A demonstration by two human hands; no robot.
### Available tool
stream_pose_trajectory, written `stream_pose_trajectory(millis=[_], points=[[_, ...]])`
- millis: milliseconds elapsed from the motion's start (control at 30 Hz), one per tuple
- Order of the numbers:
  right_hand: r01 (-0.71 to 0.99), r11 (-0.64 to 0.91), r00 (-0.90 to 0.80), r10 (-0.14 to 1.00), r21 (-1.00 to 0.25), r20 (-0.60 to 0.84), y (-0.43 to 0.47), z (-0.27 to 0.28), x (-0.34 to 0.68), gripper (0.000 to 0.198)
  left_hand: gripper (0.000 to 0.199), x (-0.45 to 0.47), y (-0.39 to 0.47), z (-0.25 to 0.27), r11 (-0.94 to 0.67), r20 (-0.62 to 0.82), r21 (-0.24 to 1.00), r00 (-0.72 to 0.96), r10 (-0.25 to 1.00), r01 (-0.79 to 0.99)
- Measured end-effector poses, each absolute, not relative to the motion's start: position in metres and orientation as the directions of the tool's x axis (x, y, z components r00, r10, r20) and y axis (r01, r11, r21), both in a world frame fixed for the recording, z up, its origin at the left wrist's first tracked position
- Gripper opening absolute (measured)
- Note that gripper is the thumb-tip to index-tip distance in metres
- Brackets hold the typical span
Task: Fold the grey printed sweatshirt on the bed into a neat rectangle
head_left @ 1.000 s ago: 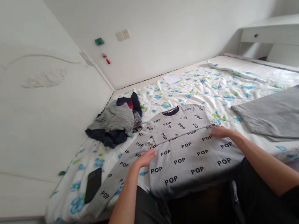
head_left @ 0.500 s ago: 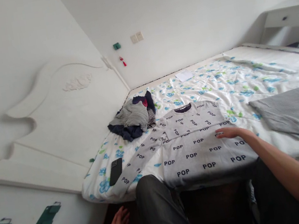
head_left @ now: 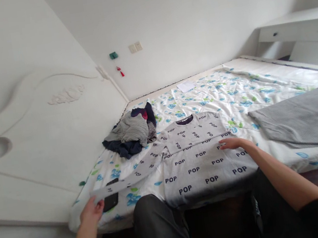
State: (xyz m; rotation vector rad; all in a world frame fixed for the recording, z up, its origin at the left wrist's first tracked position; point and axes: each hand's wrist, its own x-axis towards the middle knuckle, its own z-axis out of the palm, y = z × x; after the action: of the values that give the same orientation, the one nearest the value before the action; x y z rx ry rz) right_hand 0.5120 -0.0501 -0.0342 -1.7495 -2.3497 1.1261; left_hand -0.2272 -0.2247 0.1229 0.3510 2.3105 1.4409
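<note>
A grey long-sleeved shirt (head_left: pixel 195 165) printed with "POP" lies spread on the bed, its neckline facing away from me. One of its sleeves reaches across the chest; the left sleeve (head_left: pixel 143 169) stretches out to the side. My left hand (head_left: pixel 92 211) pinches the cuff end of that outstretched sleeve, a little raised over the bed's corner. Part of a black phone (head_left: pixel 111 201) is covered by this sleeve. On the right half of the shirt's body rests my right hand (head_left: pixel 233 143), its fingers extended and lying flat on the fabric.
A heap of dark and grey clothes (head_left: pixel 133 129) lies near the headboard (head_left: pixel 67 129). To the right is a folded grey ribbed garment (head_left: pixel 306 117). A white paper (head_left: pixel 185 86) lies at the bed's far edge, and a white desk (head_left: pixel 298 30) stands beyond.
My left hand has risen from beside the bed and taken hold of the sleeve's cuff, drawing the sleeve outward across the phone. My right hand stays on the shirt. The view has shifted right.
</note>
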Motion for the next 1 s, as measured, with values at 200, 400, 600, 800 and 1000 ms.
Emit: stream_pose_trajectory(millis=[200,400,600,800,1000], points=[[0.852,0.073,-0.343,0.827,-0.519,-0.446,-0.05,-0.025,0.502,0.07,0.039,-0.128,-0.073,0.294,0.076,0.213,0.914,-0.631,0.746,0.399],[0.83,0.123,-0.382,0.836,-0.545,-0.393,-0.054,-0.027,0.505,0.058,0.065,0.101,-0.052,0.369,-0.555,0.401,0.667,0.388,0.83,0.497],[0.825,0.093,-0.354,0.854,-0.557,-0.381,-0.051,-0.027,0.508,0.051,0.055,0.12,-0.085,0.242,-0.537,0.178,0.676,0.596,0.783,0.504],[0.825,-0.021,-0.201,0.923,-0.565,-0.328,-0.03,-0.031,0.507,0.035,0.043,0.039,-0.079,0.073,-0.17,-0.005,0.425,0.19,0.982,0.889],[0.752,-0.273,0.192,0.961,-0.6,-0.197,0.002,-0.039,0.525,0.052,0.046,0.008,-0.049,0.019,-0.105,0.057,0.322,0.091,0.994,0.941]])
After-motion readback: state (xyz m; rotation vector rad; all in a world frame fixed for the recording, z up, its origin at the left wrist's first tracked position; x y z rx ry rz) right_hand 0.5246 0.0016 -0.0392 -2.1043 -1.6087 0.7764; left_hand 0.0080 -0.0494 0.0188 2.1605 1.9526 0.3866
